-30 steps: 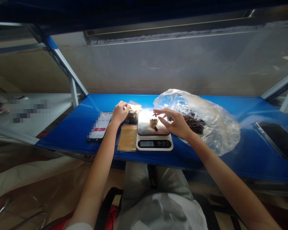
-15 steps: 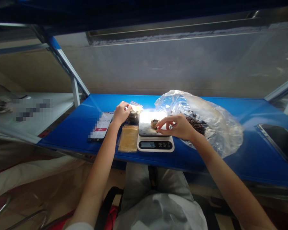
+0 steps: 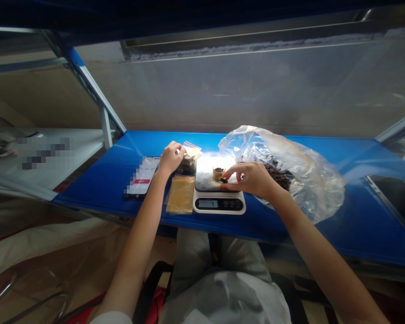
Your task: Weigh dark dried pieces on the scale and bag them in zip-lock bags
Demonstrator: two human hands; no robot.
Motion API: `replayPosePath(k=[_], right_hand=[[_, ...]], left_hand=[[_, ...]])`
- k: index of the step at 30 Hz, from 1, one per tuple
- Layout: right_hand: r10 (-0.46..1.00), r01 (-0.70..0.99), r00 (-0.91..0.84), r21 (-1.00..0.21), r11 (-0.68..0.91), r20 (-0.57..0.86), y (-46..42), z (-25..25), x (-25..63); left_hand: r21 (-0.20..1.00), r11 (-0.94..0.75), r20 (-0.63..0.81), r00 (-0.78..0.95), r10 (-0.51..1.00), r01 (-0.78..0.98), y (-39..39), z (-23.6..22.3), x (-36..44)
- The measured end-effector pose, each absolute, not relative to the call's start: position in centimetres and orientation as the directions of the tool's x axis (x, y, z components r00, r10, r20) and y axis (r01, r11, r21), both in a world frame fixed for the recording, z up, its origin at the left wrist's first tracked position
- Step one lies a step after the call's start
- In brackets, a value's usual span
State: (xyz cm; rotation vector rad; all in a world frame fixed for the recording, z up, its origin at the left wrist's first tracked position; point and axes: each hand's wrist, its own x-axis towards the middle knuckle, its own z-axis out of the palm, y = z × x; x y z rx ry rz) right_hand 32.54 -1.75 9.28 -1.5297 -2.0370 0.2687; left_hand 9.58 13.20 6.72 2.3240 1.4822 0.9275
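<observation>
My right hand (image 3: 251, 179) hovers over the white scale platform, its fingertips pinching a small dark piece (image 3: 224, 180) beside a small paper cup (image 3: 218, 173) holding dark pieces. The kitchen scale (image 3: 219, 203) shows a reading near 41. My left hand (image 3: 171, 157) grips the top of a small zip bag (image 3: 188, 164) of dark contents, left of the scale. Behind my right hand, a crumpled clear plastic bag (image 3: 300, 175) holds a heap of dark dried pieces (image 3: 279, 175).
A flat amber zip bag (image 3: 180, 194) lies in front of the small bag. A phone (image 3: 141, 177) with a blurred screen lies on the blue table (image 3: 94, 191) at left. A dark phone or tablet (image 3: 391, 202) lies at right. Metal shelf uprights stand at both ends.
My right hand has moved left and down towards the cup, with the dark piece in its fingertips. The scale reading has risen slightly. My left hand has barely moved.
</observation>
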Motion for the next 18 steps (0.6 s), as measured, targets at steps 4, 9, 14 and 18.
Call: replayPosePath(k=[4,9,14,18], right_hand=[[0.930,0.787,-0.199,-0.515,0.339,0.309,-1.64,8.80,32.55],[0.878,0.615,-0.245,-0.635,0.468,0.411,-1.76,8.99,32.32],[0.838,0.638,-0.059,-0.626,0.449,0.542,-1.82,9.34,32.01],[0.805,0.700,0.079,-0.608,0.375,0.588,-1.57,8.72,31.81]], left_hand=[[0.512,-0.464,0.386,0.289,0.876,0.723,13.25,6.68,9.53],[0.508,-0.468,0.392,0.290,0.873,0.723,13.18,6.77,9.54],[0.508,-0.468,0.391,0.291,0.873,0.723,13.09,6.88,9.59],[0.504,-0.468,0.388,0.294,0.873,0.726,13.03,6.95,9.61]])
